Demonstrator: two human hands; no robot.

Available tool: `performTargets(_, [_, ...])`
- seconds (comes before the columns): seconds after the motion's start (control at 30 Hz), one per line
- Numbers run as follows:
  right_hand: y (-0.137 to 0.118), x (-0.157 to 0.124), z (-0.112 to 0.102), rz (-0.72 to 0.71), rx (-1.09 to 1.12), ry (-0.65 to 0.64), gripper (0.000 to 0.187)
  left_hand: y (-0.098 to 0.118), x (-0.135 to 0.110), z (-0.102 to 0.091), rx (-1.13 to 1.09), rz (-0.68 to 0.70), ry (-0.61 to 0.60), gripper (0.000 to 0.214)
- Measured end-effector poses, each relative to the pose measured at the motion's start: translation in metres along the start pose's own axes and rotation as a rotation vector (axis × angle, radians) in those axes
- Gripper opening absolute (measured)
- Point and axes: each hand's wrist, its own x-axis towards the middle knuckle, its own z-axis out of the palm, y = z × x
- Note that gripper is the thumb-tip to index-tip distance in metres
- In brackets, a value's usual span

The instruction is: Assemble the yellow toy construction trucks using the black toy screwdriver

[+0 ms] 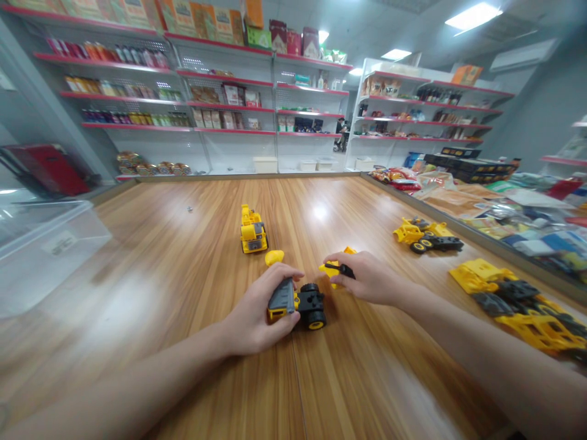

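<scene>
My left hand (266, 311) is closed round a toy truck (310, 302), with its fingers and thumb on the grey and yellow end. The truck's black chassis and yellow-hubbed wheels point right. My right hand (373, 278) grips a small black screwdriver (345, 269), its thin shaft pointing left, to the right of the truck and apart from it. Just under the screwdriver is a yellow toy part (334, 281), partly hidden by that hand. A rounded yellow piece (274, 257) lies just beyond my left fingers.
A yellow toy construction vehicle (254, 231) stands farther back. More yellow and black vehicles (428, 236) and toy parts (518, 299) lie on the right. A clear plastic bin (50, 250) is at the left, packaged goods (518, 208) beyond the table's right edge. Stocked shelves (229, 109) stand behind.
</scene>
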Motion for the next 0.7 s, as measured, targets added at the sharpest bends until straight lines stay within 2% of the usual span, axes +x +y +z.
performTargets(0.13, [-0.021,-0.003,-0.001,-0.069,0.211,0.071,0.030,0.000,0.000,0.002,-0.007,0.027,0.003,0.057])
performTargets(0.3, [-0.045,-0.010,0.007,-0.124,0.271,0.006,0.033,0.003,0.001,0.002,0.001,0.117,0.005,0.062])
performTargets(0.5, [-0.046,-0.012,0.016,-0.238,0.309,0.088,0.054,0.001,0.001,0.002,0.007,0.155,-0.011,0.059])
performTargets(0.7, [-0.051,-0.015,0.012,-0.298,0.308,0.117,0.051,0.002,0.001,0.003,0.010,0.136,0.002,0.058])
